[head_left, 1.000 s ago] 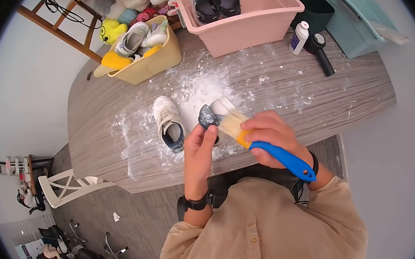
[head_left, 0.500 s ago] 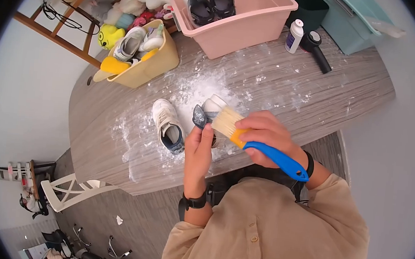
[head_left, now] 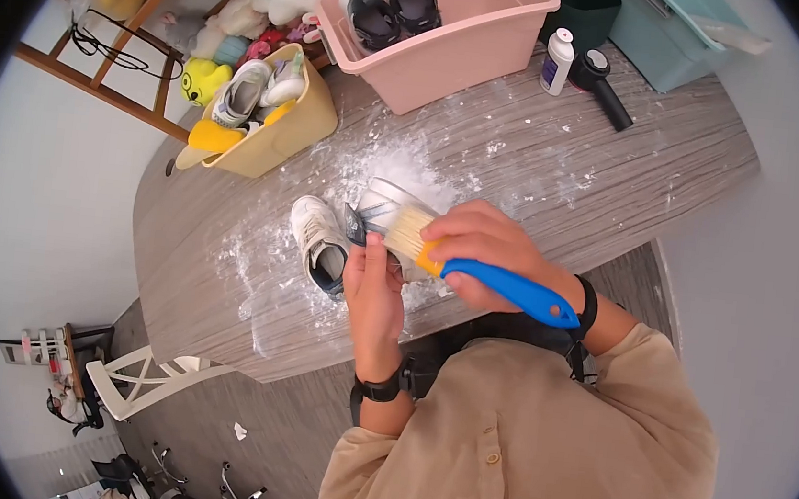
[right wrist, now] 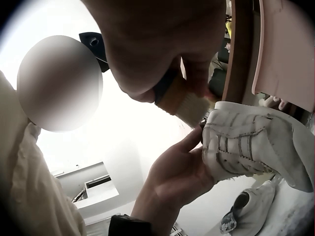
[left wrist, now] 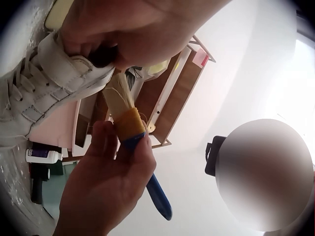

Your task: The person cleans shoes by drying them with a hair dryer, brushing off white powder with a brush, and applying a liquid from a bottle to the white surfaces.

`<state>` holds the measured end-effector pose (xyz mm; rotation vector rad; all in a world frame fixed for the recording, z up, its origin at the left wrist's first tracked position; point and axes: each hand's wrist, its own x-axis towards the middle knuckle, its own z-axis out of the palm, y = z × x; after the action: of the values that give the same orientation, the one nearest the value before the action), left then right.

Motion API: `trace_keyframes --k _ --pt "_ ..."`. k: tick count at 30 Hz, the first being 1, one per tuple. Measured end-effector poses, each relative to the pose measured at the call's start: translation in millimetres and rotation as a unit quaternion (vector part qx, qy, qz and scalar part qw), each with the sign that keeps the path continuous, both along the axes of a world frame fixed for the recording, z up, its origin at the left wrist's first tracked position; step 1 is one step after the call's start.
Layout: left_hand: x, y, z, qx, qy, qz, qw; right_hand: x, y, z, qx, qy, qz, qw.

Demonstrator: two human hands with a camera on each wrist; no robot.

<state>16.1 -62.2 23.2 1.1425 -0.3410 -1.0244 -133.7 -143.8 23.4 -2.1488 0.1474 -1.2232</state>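
My left hand (head_left: 376,295) grips a white lace-up sneaker (head_left: 390,196) by its heel end, the dark tongue or lining standing out beside the thumb. In my right hand (head_left: 490,258) is a paintbrush (head_left: 511,289) with a blue handle, yellow band and pale bristles, pinched near the band. The bristles lie against the sneaker's ankle opening; in the right wrist view the brush tip meets the collar of the sneaker (right wrist: 246,142). A second white sneaker (head_left: 316,241) rests on the table just left of the held one.
White powder (head_left: 407,168) is scattered over the wood-grain table (head_left: 197,259). Behind stand a yellow bin (head_left: 285,137) of shoes, a pink tub (head_left: 455,72) holding dark-toned shoes, a white bottle (head_left: 557,63), a black-handled tool (head_left: 611,102) and a teal box (head_left: 669,45).
Both hands have shifted left with the sneaker and brush, closer to the second sneaker. The held sneaker has turned, showing more of its white upper. The whole head view has drifted slightly.
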Motion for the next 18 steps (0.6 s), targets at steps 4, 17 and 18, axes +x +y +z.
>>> trace_keyframes --k 4,17,18 --pt "21 10 -14 -0.037 0.010 0.035 0.999 -10 1 -29 0.056 0.065 0.031 0.996" --pt "8 5 -18 -0.073 0.064 0.014 0.995 4 -7 -8 0.064 0.018 0.037 0.997" --pt "8 5 -12 -0.071 0.069 0.029 0.995 -1 -2 -16 0.069 0.033 0.047 0.996"
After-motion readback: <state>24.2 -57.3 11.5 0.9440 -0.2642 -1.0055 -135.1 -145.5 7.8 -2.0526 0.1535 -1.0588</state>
